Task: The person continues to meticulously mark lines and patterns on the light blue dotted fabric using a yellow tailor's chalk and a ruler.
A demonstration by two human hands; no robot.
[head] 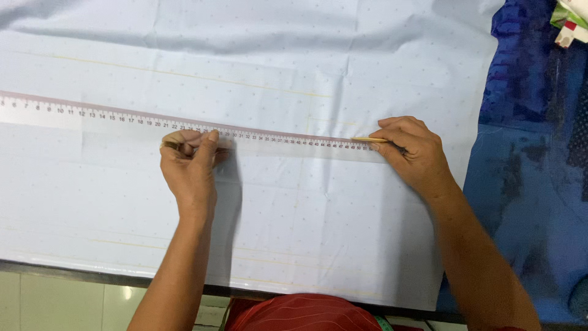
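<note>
A long clear ruler [98,116] with a pinkish edge lies slanted across pale blue dotted fabric [294,214]. My left hand [190,165] presses down on the ruler near its middle, fingers curled, a ring on one finger. My right hand [411,153] pinches a thin yellow marking stick [369,140], its tip touching the fabric at the ruler's right end. Faint yellow lines run across the fabric above and below the ruler.
Dark blue cloth [527,184] covers the table on the right. A green, white and red packet [572,18] sits at the top right corner. The table's front edge [92,277] runs along the bottom, with tiled floor below and my red garment [300,314].
</note>
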